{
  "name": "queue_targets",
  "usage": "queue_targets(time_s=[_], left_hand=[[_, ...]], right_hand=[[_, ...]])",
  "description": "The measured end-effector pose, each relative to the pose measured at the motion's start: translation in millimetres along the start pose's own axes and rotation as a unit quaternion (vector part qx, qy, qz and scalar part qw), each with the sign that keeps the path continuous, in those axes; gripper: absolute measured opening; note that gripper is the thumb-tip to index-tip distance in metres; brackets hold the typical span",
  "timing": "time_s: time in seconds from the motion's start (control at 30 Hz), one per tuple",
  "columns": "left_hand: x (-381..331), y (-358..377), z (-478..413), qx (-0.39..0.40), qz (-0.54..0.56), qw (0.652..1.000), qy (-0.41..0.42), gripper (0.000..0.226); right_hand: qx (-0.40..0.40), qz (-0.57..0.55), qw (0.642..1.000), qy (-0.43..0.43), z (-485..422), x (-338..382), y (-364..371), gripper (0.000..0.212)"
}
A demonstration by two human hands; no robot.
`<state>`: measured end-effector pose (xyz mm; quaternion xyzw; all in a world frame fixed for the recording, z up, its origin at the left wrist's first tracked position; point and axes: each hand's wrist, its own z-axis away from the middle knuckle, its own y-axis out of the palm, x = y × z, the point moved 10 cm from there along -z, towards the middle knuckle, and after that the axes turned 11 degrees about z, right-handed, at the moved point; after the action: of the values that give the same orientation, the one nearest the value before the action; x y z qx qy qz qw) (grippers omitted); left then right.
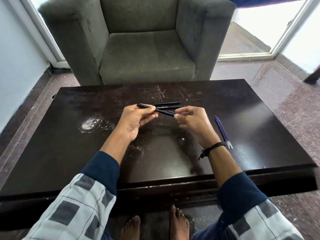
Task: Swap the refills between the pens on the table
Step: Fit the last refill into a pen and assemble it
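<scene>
Above the dark glossy wooden table (pixel 69 135), the left hand (pixel 136 118) grips a slim black plastic pen barrel (pixel 161 111). The right hand (pixel 192 122) pinches a blue refill (pixel 171 112) at the barrel's end. Two black pens (pixel 166 103) lie behind, one with white lettering that seems to read "OCTANE". Two loose blue refills (pixel 223 132) lie to the right.

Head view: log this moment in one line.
left hand: grips pen | right hand: pinches refill at pen's end | table: two pens, two refills

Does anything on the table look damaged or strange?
Yes. The table is worn: a whitish blotch lies left of the left hand, and pale scratches mark the surface near the far edge.
</scene>
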<state>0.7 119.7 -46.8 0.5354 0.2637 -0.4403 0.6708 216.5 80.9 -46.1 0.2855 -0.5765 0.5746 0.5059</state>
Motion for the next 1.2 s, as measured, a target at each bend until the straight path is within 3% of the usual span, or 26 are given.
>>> queue_targets(time_s=[0.23,0.33,0.5,0.6,0.83,1.2], left_hand=[[-2.5,-7.6,-4.9,-0.016,-0.025,1.000,0.002,0.009],[-8.6,-19.1,-13.3,-0.033,-0.101,0.994,0.036,0.006],[-11.9,-22.4,-21.0,-0.033,-0.353,0.929,0.108,0.006],[-14.4,-14.2,-17.8,-0.036,-0.433,0.888,0.147,0.013],[-9.3,-7.2,-26.8,-0.068,-0.466,0.859,0.199,0.011],[-2.9,0.4,-46.8,-0.073,-0.461,0.850,0.243,0.011]], right_hand=[[-0.017,-0.001,1.000,-0.007,-1.9,-0.6,-6.6,0.011],[-0.024,0.037,0.999,-0.001,-6.7,-8.0,-10.4,0.013],[-0.037,0.080,0.996,-0.005,-23.0,-11.6,-10.9,0.013],[-0.047,0.097,0.994,0.004,-33.3,-18.4,-14.0,0.012],[-0.084,0.155,0.984,0.010,-51.5,-18.6,-22.8,0.011],[-0.143,0.201,0.969,0.013,-57.1,-16.9,-31.0,0.018]])
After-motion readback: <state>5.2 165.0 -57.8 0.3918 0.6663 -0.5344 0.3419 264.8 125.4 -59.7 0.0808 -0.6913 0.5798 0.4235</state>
